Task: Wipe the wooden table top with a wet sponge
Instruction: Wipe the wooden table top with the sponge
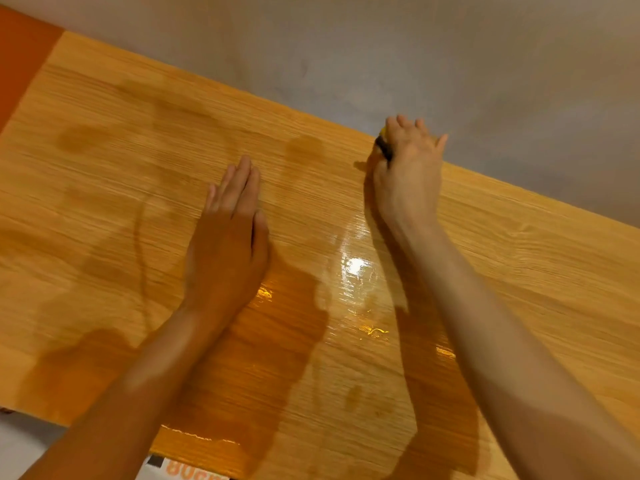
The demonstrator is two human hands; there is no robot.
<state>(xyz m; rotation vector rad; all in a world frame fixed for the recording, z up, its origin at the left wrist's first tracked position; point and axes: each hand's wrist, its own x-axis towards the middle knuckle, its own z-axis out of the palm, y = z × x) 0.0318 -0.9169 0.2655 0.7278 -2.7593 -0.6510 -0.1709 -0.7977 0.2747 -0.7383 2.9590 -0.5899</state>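
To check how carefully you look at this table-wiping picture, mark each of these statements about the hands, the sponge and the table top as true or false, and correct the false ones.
1. The right hand grips the sponge at the table's far edge. True.
2. The left hand holds a second sponge. False: it lies flat and open on the table top, holding nothing.
3. Wet, shiny streaks show on the wood between the two arms. True.
4. The sponge lies loose in the middle of the table. False: it is in the right hand, mostly hidden under it.
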